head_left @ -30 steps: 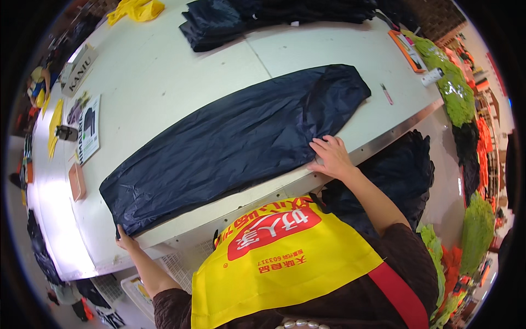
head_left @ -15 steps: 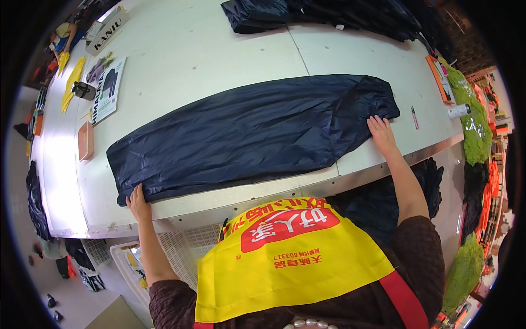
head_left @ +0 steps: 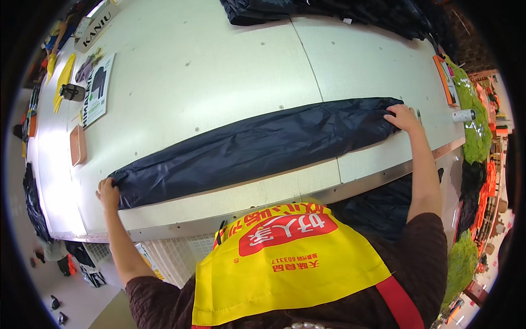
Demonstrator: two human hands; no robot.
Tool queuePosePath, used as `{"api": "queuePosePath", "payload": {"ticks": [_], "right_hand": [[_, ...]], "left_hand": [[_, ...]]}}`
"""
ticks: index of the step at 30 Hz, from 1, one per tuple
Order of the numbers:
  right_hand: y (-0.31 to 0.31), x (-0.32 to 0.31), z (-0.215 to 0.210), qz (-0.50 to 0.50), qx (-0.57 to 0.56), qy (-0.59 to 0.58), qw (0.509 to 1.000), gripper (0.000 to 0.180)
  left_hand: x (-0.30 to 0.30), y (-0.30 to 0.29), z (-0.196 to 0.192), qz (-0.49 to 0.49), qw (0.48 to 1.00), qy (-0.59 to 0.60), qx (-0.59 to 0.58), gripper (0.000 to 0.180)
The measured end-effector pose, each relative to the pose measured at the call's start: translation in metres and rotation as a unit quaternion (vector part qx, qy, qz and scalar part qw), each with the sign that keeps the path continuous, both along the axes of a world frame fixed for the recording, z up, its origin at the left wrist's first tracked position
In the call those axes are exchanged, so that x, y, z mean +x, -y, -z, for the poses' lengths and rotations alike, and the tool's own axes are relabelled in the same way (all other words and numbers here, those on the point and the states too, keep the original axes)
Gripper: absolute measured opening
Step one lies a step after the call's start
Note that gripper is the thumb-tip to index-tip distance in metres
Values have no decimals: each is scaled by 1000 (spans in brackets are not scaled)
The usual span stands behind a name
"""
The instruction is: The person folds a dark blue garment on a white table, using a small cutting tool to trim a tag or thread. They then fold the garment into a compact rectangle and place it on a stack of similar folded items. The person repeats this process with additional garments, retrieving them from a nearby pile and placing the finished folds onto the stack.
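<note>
A long navy garment (head_left: 246, 152) of thin, shiny cloth, looking like trousers, lies folded into a narrow strip across the white table (head_left: 230, 71). At its left end my left hand (head_left: 108, 194) grips the corner, thumb and fingers closed round the cloth. My right hand (head_left: 404, 118) is closed on the gathered right end, with its fingers curled over the edge. Creases run along the strip between my two hands. A slim tool (head_left: 418, 114) lies just beyond my right hand and is partly hidden by it.
A heap of dark garments (head_left: 329, 13) lies along the far edge. On the left are a tan tray (head_left: 78, 145), a printed sheet (head_left: 99, 90) and a dark container (head_left: 72, 92). A thread spool (head_left: 463, 115) and an orange box (head_left: 446, 80) stand at the right edge. A metal strip (head_left: 307, 198) borders the near side.
The garment has gone from a wide spread to a strip about half as wide. My left hand has moved left and slightly up, my right hand right; both now grip the ends.
</note>
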State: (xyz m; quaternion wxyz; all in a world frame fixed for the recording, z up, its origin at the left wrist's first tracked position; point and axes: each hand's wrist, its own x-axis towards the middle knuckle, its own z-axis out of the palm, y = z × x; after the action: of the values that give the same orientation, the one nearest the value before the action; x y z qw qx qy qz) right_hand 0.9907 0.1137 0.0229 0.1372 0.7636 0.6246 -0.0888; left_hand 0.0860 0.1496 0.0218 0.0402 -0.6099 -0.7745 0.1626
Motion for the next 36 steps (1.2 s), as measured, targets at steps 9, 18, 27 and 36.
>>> {"api": "queuePosePath", "payload": {"ticks": [9,18,27,36], "right_hand": [[-4,63,100,126,240,27,962,82],[-38,51,111,-1,224,40,974,80],[-72,28,88,62,151,132,978,79],[-56,-279,38,-226,350,-328,848,46]], "left_hand": [[-29,-21,131,-94,943,95,304,54],[-55,-14,118,-154,969,66,181,60],[-29,-24,107,-269,948,-10,168,72],[54,41,119,-486,445,616,432,55]]}}
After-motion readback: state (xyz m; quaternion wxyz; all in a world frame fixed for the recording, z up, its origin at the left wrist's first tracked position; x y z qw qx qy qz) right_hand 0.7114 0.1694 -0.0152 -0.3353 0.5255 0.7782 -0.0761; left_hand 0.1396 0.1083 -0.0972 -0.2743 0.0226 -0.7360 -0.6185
